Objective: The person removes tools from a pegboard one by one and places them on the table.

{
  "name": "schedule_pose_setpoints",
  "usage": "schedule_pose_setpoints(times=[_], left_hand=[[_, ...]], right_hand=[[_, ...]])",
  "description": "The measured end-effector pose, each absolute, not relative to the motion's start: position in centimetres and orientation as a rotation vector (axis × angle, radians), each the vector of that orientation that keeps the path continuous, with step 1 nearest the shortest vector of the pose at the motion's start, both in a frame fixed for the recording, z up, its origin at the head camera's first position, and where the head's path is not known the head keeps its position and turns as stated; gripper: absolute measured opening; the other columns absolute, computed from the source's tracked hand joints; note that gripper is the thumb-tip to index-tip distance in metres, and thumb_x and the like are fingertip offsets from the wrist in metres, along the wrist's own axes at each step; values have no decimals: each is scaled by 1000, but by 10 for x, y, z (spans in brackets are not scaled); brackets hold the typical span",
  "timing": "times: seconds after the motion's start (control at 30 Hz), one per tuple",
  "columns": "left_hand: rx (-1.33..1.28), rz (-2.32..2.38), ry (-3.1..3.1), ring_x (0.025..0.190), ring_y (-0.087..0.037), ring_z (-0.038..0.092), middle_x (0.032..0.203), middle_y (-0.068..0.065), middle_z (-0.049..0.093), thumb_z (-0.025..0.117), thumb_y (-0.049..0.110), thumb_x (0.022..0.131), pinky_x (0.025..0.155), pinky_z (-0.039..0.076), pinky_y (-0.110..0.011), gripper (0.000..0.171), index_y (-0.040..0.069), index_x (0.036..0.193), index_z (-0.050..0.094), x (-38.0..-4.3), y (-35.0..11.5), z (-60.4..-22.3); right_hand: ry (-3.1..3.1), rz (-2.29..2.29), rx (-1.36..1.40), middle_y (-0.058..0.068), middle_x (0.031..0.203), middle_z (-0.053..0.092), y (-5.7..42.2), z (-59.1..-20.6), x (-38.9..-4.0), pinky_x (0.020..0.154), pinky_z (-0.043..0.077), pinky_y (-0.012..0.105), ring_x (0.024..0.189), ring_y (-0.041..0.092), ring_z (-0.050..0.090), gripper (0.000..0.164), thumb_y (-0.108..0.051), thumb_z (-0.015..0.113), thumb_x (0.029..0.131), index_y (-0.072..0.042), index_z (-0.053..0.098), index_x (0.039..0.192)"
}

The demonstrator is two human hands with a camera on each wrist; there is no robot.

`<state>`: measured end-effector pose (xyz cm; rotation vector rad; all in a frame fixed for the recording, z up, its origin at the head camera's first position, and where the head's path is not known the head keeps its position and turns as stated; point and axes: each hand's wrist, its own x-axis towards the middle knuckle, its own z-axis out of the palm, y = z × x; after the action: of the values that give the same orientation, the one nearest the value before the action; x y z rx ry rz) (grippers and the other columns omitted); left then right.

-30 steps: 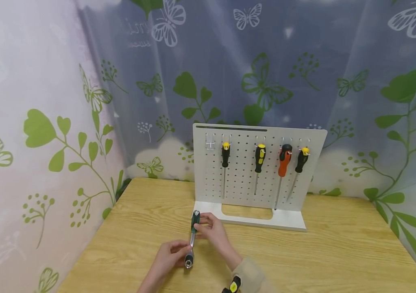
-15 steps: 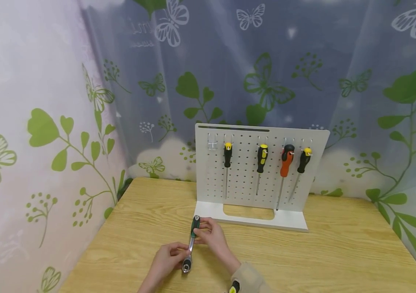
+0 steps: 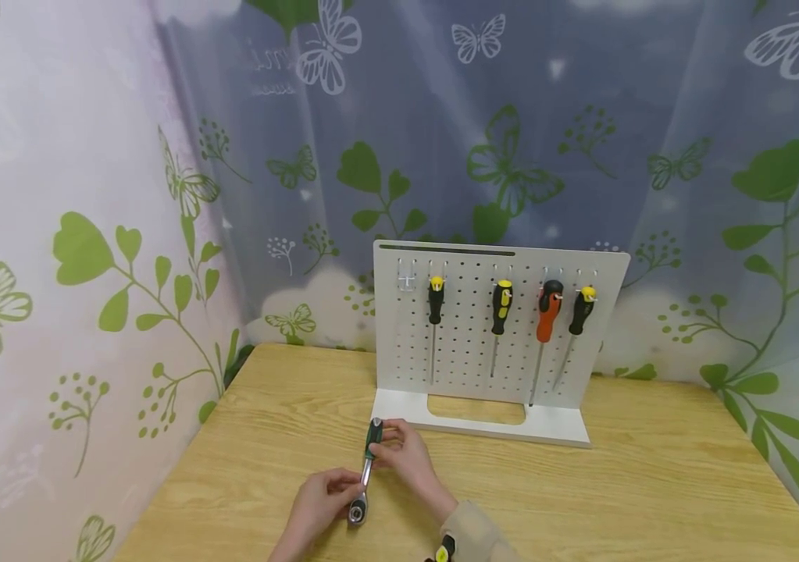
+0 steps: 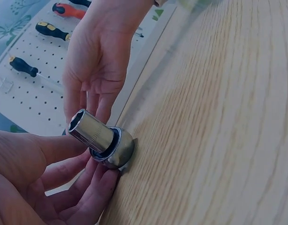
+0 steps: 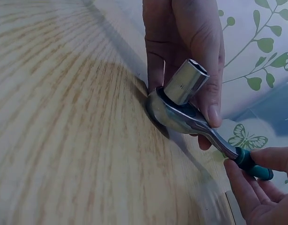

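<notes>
A ratchet wrench (image 3: 367,471) with a dark green handle is held just off the front edge of the pegboard's base. Its chrome socket (image 5: 185,83) sits on the ratchet head and faces up, away from the wood. Near that head, my left hand (image 3: 320,501) grips the wrench between thumb and fingers. Farther up, my right hand (image 3: 408,459) pinches the green handle (image 5: 254,168). In the left wrist view the socket's hollow end is visible, while the handle is mostly hidden behind the hands. The head is close to or on the tabletop; I cannot tell which.
A white pegboard (image 3: 462,361) stands at the back of the wooden table (image 3: 624,499). Several screwdrivers hang on it, including an orange one (image 3: 548,316). A clear hook (image 3: 407,282) at its left holds nothing. A black and yellow thing (image 3: 444,551) shows beside the right sleeve.
Both hands have come slightly toward me with the ratchet wrench, keeping their holds. The black and yellow thing has slid lower in view. The hanging screwdrivers have not moved on the board.
</notes>
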<state>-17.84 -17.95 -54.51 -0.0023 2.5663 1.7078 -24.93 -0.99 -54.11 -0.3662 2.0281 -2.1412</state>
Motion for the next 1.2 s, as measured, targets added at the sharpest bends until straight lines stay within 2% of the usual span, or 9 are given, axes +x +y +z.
schedule_pose_setpoints(times=[0.17, 0.43, 0.67, 0.93, 1.2], left_hand=[[25, 1644, 2660, 75, -11, 67, 89, -9, 76, 76, 16, 91, 60, 55, -23, 23, -4, 103, 75, -178, -180, -544], [62, 1598, 2729, 73, -7, 66, 85, -4, 76, 78, 25, 90, 62, 53, -23, 28, -1, 100, 76, -178, -181, -545], [-17, 1589, 2714, 77, -12, 68, 89, -7, 76, 78, 19, 90, 63, 53, -22, 24, -1, 102, 76, -179, -178, -543], [-69, 1555, 2759, 74, -11, 68, 86, -6, 77, 80, 20, 88, 62, 52, -22, 23, 1, 101, 77, -180, -176, -544], [-59, 1508, 2814, 72, -9, 69, 84, -4, 77, 81, 20, 87, 62, 51, -23, 21, 3, 98, 79, -179, -173, -542]], right_hand=[[2082, -2113, -382, 31, 106, 65, -11, -545, -252, 74, 63, 48, 82, 31, 71, 43, 10, 69, 88, 16, 50, 126], [2202, -2041, -382, 26, 102, 69, -11, -546, -255, 71, 64, 41, 80, 28, 71, 40, 7, 73, 86, 13, 56, 122], [2225, -2030, -376, 24, 103, 68, -13, -550, -258, 71, 64, 36, 82, 29, 72, 42, 8, 75, 84, 13, 58, 122], [2338, -1954, -407, 22, 100, 70, -13, -556, -264, 68, 62, 28, 81, 30, 72, 45, 8, 77, 81, 11, 60, 122], [2396, -1898, -401, 19, 100, 71, -12, -556, -265, 69, 60, 25, 81, 24, 71, 45, 7, 79, 81, 8, 63, 123]])
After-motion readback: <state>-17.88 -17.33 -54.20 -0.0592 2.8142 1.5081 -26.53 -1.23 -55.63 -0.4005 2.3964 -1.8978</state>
